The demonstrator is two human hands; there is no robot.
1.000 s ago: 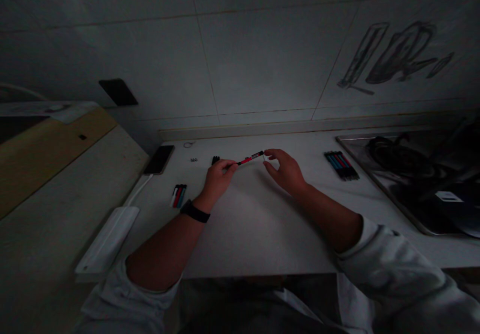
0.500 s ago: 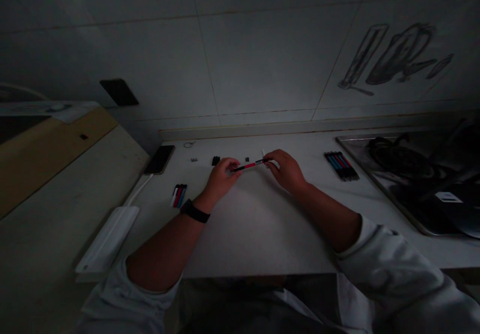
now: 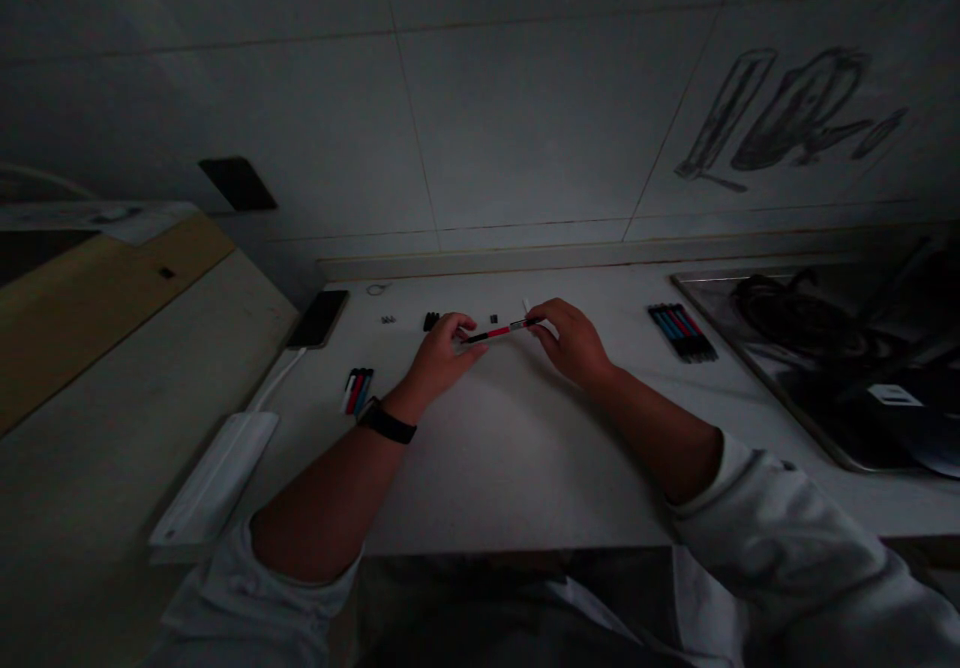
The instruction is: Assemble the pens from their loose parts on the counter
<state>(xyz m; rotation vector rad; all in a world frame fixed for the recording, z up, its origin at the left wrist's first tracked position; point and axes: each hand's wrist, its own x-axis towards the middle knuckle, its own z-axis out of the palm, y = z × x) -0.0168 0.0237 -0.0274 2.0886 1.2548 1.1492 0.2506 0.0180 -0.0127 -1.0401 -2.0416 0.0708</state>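
Observation:
A slim red and black pen (image 3: 498, 332) is held nearly level above the white counter, its right end a little higher. My left hand (image 3: 444, 356) has its thumb and fingers around the black left end. At the other end, my right hand (image 3: 571, 340) pinches the pen between thumb and fingers. Small black parts (image 3: 431, 321) lie just behind my left hand, and another tiny dark piece (image 3: 493, 319) lies beyond the pen. A thin white piece (image 3: 526, 305) shows partly behind my right fingers.
Several pens (image 3: 682, 333) lie in a row at right, beside a metal-edged hob (image 3: 750, 368). At left are coloured pen barrels (image 3: 358, 391), tiny metallic pieces (image 3: 388, 320), a phone (image 3: 319, 319) and a white power strip (image 3: 217, 478) with its cable. A tiled wall (image 3: 525, 138) rises behind.
My left thumb and fingers have shifted slightly at the pen's black end, the thumb reaching a little further right. My right hand keeps its pinch in the same place.

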